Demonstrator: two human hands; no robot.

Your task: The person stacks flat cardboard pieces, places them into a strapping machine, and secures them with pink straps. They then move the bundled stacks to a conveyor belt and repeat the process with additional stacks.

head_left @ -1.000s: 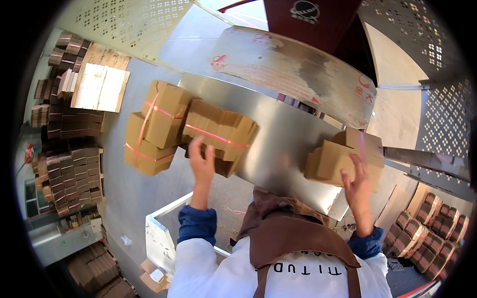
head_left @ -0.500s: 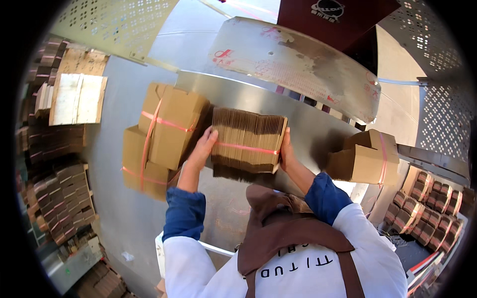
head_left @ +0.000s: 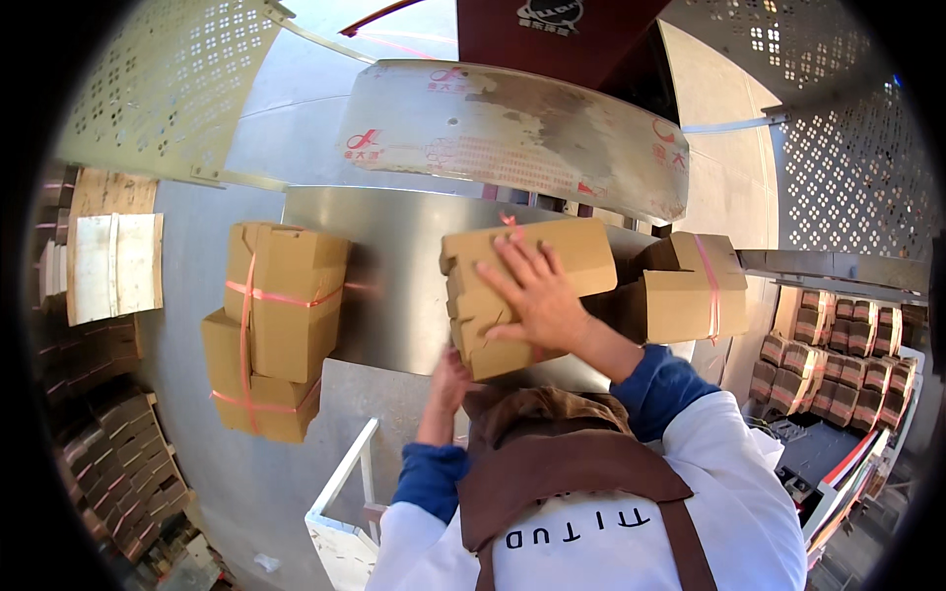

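Steady the strapped cardboard bundle [head_left: 581,259] on the counter [head_left: 394,266] with even pressure from the right hand [head_left: 542,303], fingers spread unclenched on top; the left hand [head_left: 449,384], by the bundle's near-left corner, has a grip too blurred to tell.

The person wears a white top [head_left: 591,565] with long sleeves. A single line of black, widely spaced lettering [head_left: 576,530] runs across its chest, upside down from this view. Over it sits a brown apron [head_left: 572,473] with 2 matching straps: a left strap [head_left: 486,571] and a wider-looking right strap [head_left: 690,547]. The apron's lower part bunches into dark folds. Both sleeves end in wrinkled navy-blue cuffs, left cuff [head_left: 432,477] and right cuff [head_left: 666,390]. The left hand [head_left: 450,382], slightly blurred, and right hand [head_left: 540,297] are ungloved.
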